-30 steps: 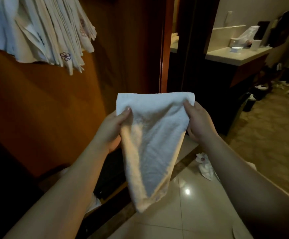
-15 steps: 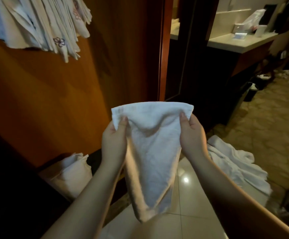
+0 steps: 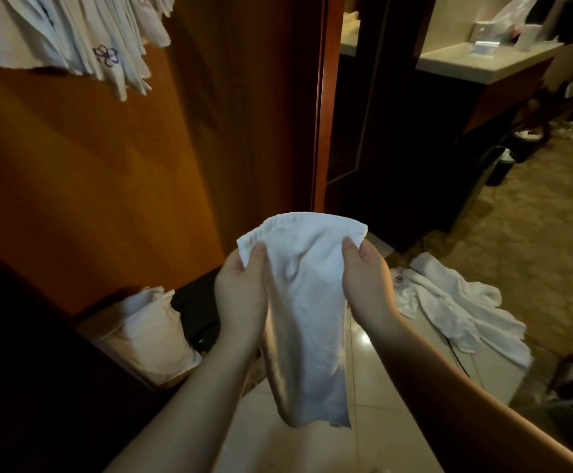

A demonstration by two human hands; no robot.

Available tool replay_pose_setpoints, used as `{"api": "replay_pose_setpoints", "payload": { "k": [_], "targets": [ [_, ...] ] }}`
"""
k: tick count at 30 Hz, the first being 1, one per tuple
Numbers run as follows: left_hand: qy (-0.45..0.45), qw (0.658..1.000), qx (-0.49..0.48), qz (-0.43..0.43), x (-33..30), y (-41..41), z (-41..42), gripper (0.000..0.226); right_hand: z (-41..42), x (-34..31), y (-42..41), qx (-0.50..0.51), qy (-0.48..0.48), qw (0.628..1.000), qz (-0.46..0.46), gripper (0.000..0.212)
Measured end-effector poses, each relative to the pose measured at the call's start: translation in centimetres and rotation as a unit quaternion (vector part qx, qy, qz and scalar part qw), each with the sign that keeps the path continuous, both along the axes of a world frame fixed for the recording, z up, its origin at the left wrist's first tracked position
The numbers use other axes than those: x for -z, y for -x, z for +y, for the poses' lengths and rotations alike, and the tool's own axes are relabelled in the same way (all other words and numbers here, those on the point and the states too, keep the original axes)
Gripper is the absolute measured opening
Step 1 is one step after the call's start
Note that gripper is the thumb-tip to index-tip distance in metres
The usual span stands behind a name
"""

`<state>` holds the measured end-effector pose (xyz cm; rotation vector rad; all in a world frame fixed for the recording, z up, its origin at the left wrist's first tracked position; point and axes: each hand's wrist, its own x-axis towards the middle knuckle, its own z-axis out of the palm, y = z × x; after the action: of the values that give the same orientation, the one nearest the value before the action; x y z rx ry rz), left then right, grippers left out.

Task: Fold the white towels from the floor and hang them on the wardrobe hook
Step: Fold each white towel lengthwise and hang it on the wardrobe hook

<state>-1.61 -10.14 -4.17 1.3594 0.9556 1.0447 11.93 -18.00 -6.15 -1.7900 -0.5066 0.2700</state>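
Note:
A white towel (image 3: 307, 302) hangs in front of me, folded into a narrow strip that drops toward the floor. My left hand (image 3: 240, 295) pinches its upper left corner and my right hand (image 3: 367, 281) pinches its upper right corner, thumbs on the near side. Several folded white towels (image 3: 73, 32) with a purple flower mark hang at the top left against the wooden wardrobe panel (image 3: 107, 172); the hook itself is hidden. More white towels (image 3: 449, 305) lie crumpled on the floor to the right of my hands.
A white bundle of cloth (image 3: 148, 332) sits in the dark lower wardrobe opening at left. A doorway edge (image 3: 322, 114) stands behind the towel. A counter (image 3: 483, 63) with small items is at the upper right, bins (image 3: 503, 165) beside it. Glossy tiles (image 3: 397, 421) lie below.
My hands have lowered and come closer together, narrowing the towel's top edge. The view tilted down, showing the floor pile and the bundle at left.

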Motion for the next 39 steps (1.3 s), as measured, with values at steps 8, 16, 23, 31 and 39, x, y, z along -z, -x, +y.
{"api": "replay_pose_setpoints", "payload": {
  "k": [8, 16, 23, 31, 39],
  "targets": [
    [-0.026, 0.998, 0.059, 0.008, -0.5, -0.2, -2.2, 0.017, 0.1, -0.1, 3.6, -0.053, -0.033, 0.998, -0.020, 0.033],
    [-0.037, 0.987, 0.155, 0.010, -1.8, -0.2, -1.7, 0.023, 0.3, -2.1, 5.1, -0.117, -0.073, 0.988, -0.070, 0.024],
    [-0.013, 0.988, 0.153, 0.033, -2.7, 0.0, -1.1, 0.016, 0.2, -2.0, 5.5, -0.132, -0.080, 0.986, -0.056, 0.024],
    [-0.015, 0.977, 0.206, 0.051, -3.1, -0.1, -1.0, 0.026, 0.5, -2.5, 4.7, -0.157, -0.094, 0.983, -0.031, 0.024],
    [0.048, 0.922, 0.367, 0.118, -4.3, 0.2, 1.5, 0.091, 0.3, -2.2, 3.2, -0.258, 0.049, 0.958, -0.117, 0.022]
  ]
}}
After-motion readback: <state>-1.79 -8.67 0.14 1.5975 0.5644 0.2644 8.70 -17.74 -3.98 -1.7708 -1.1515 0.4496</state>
